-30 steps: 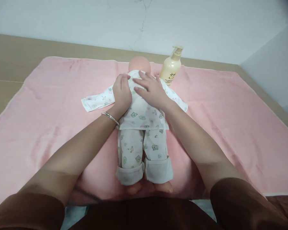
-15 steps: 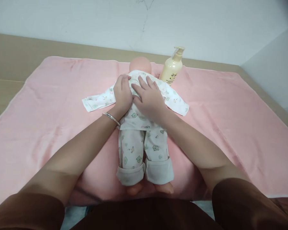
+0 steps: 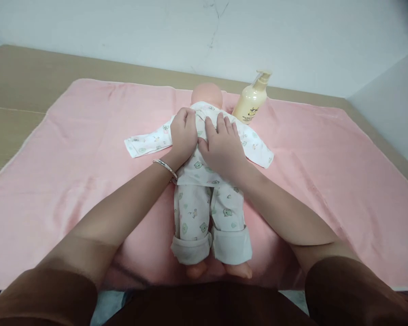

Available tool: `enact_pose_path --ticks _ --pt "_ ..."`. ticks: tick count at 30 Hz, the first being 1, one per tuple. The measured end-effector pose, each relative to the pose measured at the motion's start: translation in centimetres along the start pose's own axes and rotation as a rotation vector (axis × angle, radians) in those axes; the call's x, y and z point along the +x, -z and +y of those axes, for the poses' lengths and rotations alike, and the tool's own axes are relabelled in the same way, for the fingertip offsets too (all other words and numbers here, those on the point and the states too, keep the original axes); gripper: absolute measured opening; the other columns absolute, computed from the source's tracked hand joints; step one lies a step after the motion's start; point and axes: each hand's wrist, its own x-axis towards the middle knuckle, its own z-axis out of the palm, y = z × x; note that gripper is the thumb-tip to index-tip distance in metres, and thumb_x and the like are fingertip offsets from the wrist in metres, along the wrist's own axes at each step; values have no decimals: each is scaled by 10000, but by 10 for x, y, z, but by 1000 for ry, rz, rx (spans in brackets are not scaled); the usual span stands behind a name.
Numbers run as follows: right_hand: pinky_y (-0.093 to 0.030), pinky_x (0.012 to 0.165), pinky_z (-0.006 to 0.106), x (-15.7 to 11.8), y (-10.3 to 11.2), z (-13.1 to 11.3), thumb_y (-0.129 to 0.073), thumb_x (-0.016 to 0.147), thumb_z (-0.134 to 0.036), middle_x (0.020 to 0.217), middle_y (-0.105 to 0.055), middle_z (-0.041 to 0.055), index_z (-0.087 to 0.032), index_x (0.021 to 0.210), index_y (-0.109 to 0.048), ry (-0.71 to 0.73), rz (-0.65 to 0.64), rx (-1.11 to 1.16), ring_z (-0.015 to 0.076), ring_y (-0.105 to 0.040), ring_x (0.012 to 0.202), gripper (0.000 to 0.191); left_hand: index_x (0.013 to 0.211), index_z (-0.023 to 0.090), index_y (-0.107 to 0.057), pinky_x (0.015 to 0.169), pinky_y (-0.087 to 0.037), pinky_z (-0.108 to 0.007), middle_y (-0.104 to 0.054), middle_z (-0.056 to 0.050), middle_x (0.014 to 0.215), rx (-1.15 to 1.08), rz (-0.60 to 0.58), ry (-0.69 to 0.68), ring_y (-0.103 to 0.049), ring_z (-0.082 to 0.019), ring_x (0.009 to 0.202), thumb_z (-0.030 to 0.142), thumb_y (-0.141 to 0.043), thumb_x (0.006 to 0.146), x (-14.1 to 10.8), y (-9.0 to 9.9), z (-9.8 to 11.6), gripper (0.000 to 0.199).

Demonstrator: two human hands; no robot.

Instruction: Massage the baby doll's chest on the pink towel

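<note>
A baby doll [image 3: 206, 95] lies on its front, its bald head away from me. It wears a white patterned shirt [image 3: 197, 174] and matching trousers [image 3: 194, 210] with cuffs turned up; bare feet show below. My left hand [image 3: 184, 135] rests on the left of the upper back, its fingers bent and held together. The palm side is hidden, so I cannot tell whether it pinches any cloth. Flat across the right of the back lies my right hand [image 3: 223, 147], fingers stretched out, thumb close to my left hand. Both shirt sleeves spread outward.
A pink blanket [image 3: 88, 117] under the doll covers most of a wooden table [image 3: 17, 81]. Beyond the doll's right shoulder stands a pale yellow pump bottle [image 3: 250, 102]. A white wall [image 3: 149, 40] with a crack rises behind the table.
The whole scene has shifted slightly right in view. My right hand's fingers have swung a little to the right and drawn closer together. My left hand stays at the upper back.
</note>
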Motion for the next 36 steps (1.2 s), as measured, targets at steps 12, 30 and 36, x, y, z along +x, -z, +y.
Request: enact_pose_path --ticks 12,30,36 --pt "-250 1336 712 37 -8 30 -368 1077 -403 1751 -369 172 -186 1624 -460 -29 -6 133 394 -300 1659 596 1076 222 -674 1355 -332 -588 -718 -138 1351 377 -165 -73 -556 -331 1469 183 -532 971 -6 -4 11 181" --pt "-249 1336 685 37 1 32 -205 1118 -454 1683 -487 169 -153 1607 -481 -83 -7 204 362 -395 1613 637 1364 206 -652 1407 -305 -519 -617 -114 1568 612 -347 -148 -477 -298 1572 230 -410 1012 -11 -2 30 428" --pt "-393 1240 636 47 14 44 -397 1071 -465 1429 -701 134 -211 1318 -670 -128 -88 278 371 -622 1357 447 1542 231 -530 1452 -176 -558 -422 -75 1745 812 -453 -110 -289 -288 1692 247 -417 983 -24 -2 51 571"
